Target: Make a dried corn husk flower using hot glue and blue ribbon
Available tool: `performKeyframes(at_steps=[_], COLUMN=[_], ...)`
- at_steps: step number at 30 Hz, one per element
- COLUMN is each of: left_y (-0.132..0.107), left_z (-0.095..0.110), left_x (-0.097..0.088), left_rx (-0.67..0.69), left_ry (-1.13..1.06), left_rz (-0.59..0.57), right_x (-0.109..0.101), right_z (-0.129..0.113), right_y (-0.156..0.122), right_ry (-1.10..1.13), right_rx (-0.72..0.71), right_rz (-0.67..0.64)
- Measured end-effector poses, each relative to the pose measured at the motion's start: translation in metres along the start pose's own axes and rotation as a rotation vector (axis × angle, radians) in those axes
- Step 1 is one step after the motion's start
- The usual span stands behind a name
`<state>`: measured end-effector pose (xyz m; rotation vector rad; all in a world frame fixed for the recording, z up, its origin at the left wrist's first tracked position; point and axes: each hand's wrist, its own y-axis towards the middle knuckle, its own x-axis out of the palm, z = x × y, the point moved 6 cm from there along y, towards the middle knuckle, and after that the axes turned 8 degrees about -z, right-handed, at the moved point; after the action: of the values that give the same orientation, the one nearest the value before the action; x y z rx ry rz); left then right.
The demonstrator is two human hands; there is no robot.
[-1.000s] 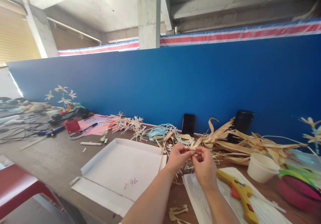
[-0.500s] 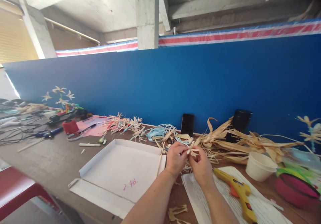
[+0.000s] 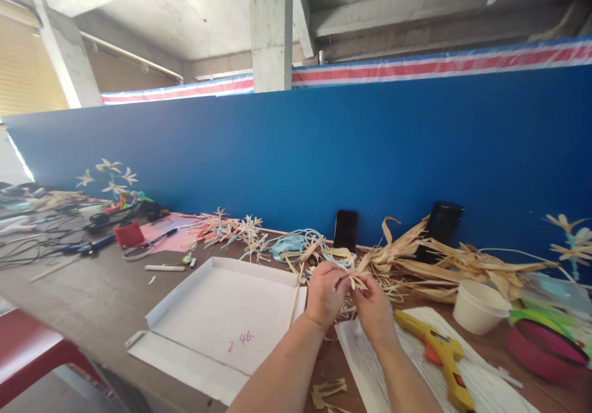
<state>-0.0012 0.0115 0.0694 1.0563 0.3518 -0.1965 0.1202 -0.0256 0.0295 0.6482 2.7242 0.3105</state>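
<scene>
A small pale flower of dried husk is pinched between my two hands, above the table. My left hand is closed, its fingertips on the flower's left side. From the right, my right hand grips the petals with thumb and fingers. Parts of the flower are hidden by my fingers. Just beyond my hands lie husk scraps and light blue ribbon. A yellow glue gun rests on printed sheets to the right of my right forearm.
An open white box lid with pink writing lies left of my arms. Dried corn husks, a white cup and a magenta bowl are at right. A phone leans against the blue partition.
My hands stay in nearly the same place. The flower has turned slightly between my fingers, and my left hand has rolled a little.
</scene>
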Motion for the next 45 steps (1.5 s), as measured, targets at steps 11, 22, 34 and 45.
performKeyframes(at_steps=[11,22,34,45], left_y=[-0.002,-0.002,-0.004,-0.004], left_z=[-0.017,-0.019,-0.017,-0.011], left_x=[0.007,0.012,0.018,0.022], left_rx=[-0.162,-0.16,-0.011,0.077], left_ry=[-0.141,-0.189,-0.101,-0.086], left_rz=[-0.054,-0.112,-0.286,-0.366], right_x=[-0.005,-0.008,-0.013,-0.016], right_z=[0.012,0.023,0.026,0.022], right_y=[0.003,0.001,0.003,0.002], right_ry=[0.206,0.687,0.645,0.563], right_rx=[0.059,0.22,0.283,0.298], right_rz=[0.072,0.169,-0.003,0.031])
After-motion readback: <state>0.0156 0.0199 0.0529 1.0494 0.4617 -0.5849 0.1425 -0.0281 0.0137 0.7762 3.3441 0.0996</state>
